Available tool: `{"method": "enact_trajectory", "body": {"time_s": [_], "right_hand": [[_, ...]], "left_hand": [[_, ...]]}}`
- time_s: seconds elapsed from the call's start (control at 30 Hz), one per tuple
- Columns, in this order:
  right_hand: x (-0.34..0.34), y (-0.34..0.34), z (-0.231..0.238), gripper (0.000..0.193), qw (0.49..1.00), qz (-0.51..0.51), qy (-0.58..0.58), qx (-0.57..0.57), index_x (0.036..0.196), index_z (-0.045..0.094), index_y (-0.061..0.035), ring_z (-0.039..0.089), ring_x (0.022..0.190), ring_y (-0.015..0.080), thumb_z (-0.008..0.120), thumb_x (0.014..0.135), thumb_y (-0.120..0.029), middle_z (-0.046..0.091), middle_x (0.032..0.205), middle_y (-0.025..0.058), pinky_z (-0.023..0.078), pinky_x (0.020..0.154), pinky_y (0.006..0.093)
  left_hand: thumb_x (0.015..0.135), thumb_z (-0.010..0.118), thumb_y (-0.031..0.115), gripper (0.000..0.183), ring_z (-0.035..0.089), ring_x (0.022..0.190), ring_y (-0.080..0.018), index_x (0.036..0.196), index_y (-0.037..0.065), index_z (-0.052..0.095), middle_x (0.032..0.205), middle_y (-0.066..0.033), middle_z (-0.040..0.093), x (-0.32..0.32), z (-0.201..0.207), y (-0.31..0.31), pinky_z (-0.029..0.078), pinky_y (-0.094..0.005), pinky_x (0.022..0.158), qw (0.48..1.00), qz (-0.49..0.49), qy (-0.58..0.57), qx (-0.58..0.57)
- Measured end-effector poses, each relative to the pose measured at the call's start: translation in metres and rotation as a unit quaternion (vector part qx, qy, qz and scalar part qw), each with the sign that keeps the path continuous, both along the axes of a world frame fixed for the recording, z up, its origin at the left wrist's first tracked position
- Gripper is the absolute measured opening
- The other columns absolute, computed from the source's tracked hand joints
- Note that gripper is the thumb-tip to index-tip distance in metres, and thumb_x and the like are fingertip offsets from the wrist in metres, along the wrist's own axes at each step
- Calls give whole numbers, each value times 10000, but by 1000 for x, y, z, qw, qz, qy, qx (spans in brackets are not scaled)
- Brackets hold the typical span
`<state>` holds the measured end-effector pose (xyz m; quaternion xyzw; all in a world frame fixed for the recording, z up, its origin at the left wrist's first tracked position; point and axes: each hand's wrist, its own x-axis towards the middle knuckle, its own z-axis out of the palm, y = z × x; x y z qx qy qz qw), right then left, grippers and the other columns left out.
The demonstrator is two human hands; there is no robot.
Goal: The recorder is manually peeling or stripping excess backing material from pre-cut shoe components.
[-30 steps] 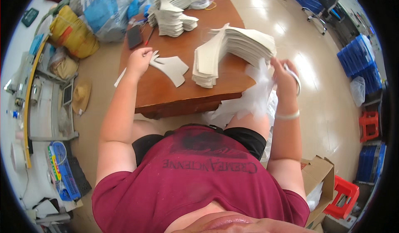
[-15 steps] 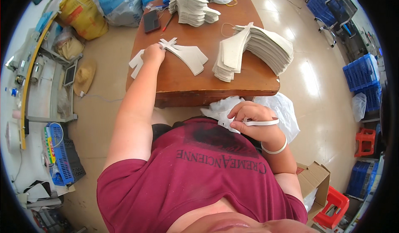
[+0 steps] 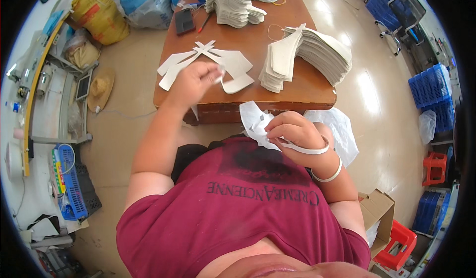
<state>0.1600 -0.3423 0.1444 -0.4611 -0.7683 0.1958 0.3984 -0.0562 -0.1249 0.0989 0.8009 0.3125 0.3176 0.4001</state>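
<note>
My left hand (image 3: 199, 82) hovers over the front edge of the wooden table (image 3: 233, 98), slightly blurred. Its fingertips are pinched on something whitish I cannot make out; a narrow white tip (image 3: 195, 111) shows below the hand. Just beyond lie flat white curved cut pieces (image 3: 233, 60), fanned out and crossing at their narrow ends. Over my lap, my right hand (image 3: 300, 132) has curled fingers closed at the edge of a crumpled thin white sheet (image 3: 252, 117). One white band (image 3: 312, 151) loops around that hand, another white band (image 3: 329, 177) around the wrist.
A thick stack of curved off-white pieces (image 3: 322, 55) stands at the table's right, with more stacks (image 3: 233, 10) at the back. A dark phone (image 3: 185, 21) and a red-tipped pen (image 3: 204, 23) lie back left. A white plastic bag (image 3: 339, 134) hangs beside my lap; a cardboard box (image 3: 377, 211) stands lower right.
My left hand has left the fanned pieces and drawn back toward me and to the right. Near my right hand, the crumpled white sheet has shifted up and left. The view has shifted slightly.
</note>
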Motion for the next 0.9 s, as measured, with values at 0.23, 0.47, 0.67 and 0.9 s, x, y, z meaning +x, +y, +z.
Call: {"method": "enact_trajectory", "body": {"time_s": [0.23, 0.47, 0.67, 0.9], "right_hand": [[-31, 15, -14, 288, 989, -28, -22, 141, 880, 669, -28, 589, 767, 245, 684, 650, 145, 579, 928, 105, 488, 649, 332], [-35, 10, -21, 333, 979, -76, 19, 186, 922, 669, -33, 602, 745, 259, 717, 618, 95, 595, 865, 83, 503, 639, 356], [-35, 4, -24, 358, 969, -111, 8, 218, 933, 682, -46, 598, 721, 238, 731, 605, 90, 600, 845, 75, 484, 609, 339], [-38, -11, -26, 405, 956, -165, -31, 241, 943, 729, -96, 576, 739, 203, 761, 600, 117, 540, 1004, 96, 477, 585, 290]], "left_hand": [[785, 752, -3, 148, 658, 730, -223, 921, 15, 697, 833, -110, 678, 0, 29, -91, 513, -297, 627, 977, -136, -114, 120], [784, 744, -13, 186, 675, 724, -241, 961, 31, 712, 845, -116, 685, -1, 19, -110, 537, -312, 634, 978, -114, -115, 131], [802, 695, -61, 205, 654, 704, -223, 995, 9, 700, 827, -115, 668, 2, 27, -122, 526, -306, 636, 975, -112, -85, 174], [705, 727, -26, 291, 627, 655, -211, 986, 51, 706, 863, -65, 675, 1, 29, -124, 492, -312, 568, 932, -130, -57, 335]]}}
